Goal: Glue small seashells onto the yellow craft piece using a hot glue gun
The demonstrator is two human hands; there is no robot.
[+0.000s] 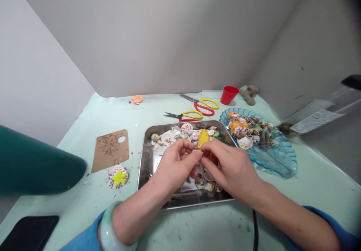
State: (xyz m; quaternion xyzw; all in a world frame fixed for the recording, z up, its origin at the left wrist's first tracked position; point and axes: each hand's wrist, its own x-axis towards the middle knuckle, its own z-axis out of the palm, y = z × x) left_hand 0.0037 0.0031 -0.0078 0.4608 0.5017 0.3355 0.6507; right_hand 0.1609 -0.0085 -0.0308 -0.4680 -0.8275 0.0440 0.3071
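Both hands meet over a steel tray (146, 160) filled with several seashells. My left hand (175, 160) and my right hand (228, 166) each pinch a yellow shell piece (203, 138) between thumb and fingers, holding it just above the tray's middle. The fingers of both hands are closed round it. A pale green bangle (108, 230) sits on my left wrist. Loose shells lie under and behind the hands, partly hidden by them.
A blue glass dish (279, 160) of shells stands right of the tray. Behind it lie two yellow and red scissors (197, 108), a red cup (229, 94), an orange shell (138, 99). Left: a brown card (109, 149), a shell flower (117, 177), a dark phone (28, 232), a green object (34, 164).
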